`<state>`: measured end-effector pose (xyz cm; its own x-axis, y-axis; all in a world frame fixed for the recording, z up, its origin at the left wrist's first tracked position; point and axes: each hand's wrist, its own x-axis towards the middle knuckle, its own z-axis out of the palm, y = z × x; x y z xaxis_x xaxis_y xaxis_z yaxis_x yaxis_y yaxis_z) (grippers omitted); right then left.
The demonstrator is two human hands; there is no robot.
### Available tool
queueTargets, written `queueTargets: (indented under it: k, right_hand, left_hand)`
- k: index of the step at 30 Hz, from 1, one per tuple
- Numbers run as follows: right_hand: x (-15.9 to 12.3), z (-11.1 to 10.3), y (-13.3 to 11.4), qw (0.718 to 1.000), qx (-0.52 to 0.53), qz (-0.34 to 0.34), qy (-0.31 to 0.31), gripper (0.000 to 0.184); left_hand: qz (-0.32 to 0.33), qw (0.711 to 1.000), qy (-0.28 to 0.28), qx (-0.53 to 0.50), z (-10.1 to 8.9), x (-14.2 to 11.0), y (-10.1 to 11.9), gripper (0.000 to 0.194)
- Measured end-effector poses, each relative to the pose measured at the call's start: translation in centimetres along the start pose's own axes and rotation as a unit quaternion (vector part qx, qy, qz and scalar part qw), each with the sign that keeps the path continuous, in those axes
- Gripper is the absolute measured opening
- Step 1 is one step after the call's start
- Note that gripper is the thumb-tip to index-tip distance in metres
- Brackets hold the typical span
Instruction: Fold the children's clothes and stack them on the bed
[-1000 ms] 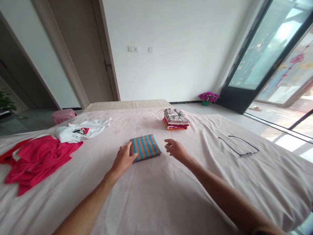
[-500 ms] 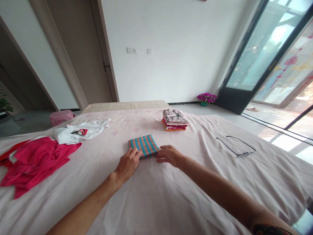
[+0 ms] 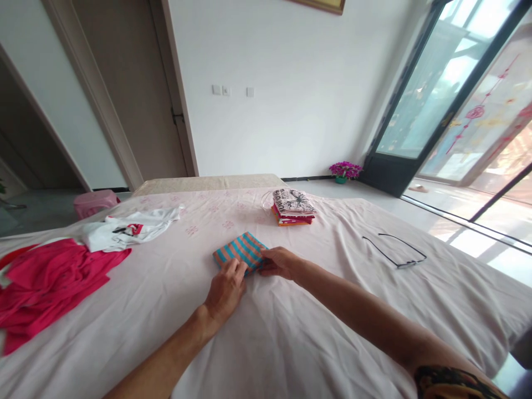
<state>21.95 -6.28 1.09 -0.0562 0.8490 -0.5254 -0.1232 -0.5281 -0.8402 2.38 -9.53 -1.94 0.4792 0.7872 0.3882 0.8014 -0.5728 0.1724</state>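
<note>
A folded cloth with blue and orange stripes lies on the pale pink bedsheet in front of me, turned at a slant. My left hand has its fingers closed at the cloth's near edge. At the right corner, my right hand pinches the cloth between thumb and fingers. The undersides of the fingers are partly hidden. Farther back sits a stack of folded clothes, with a printed pale piece on top of red and orange ones.
Crumpled pink clothing and a white shirt lie at the left. Eyeglasses rest on the sheet at the right. A pink stool and a pot of purple flowers stand on the floor beyond.
My right hand has closed on the right corner of the striped cloth. The cloth has turned slightly, and my left hand has shifted along its near edge. The view has moved a little.
</note>
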Motion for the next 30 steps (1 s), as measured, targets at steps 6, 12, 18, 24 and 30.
queueTargets:
  k: [6, 12, 18, 24, 30]
  right_hand:
    - [0.4, 2.4, 0.2, 0.997, 0.028, -0.050, 0.041, 0.011]
    - [0.8, 4.0, 1.3, 0.980, 0.167, -0.097, 0.050, 0.016]
    - [0.8, 1.2, -1.9, 0.962, 0.208, -0.175, 0.018, 0.016]
    - [1.6, -4.4, -10.9, 0.925, 0.234, -0.298, 0.019, 0.019]
    - [5.6, -10.4, -16.8, 0.888, 0.184, -0.411, 0.096, 0.024]
  left_hand:
    - [0.008, 1.000, 0.022, 0.001, 0.3, -0.2, 0.0, 0.020]
    - [0.032, 0.994, 0.091, -0.044, -0.5, -0.8, -0.9, 0.022]
    - [-0.075, 0.975, 0.193, -0.077, -1.6, -0.4, -5.4, 0.034]
    - [-0.214, 0.958, 0.139, -0.131, -0.5, 0.5, -8.3, 0.037]
    - [-0.241, 0.948, 0.101, -0.180, -0.3, 0.7, -8.3, 0.040]
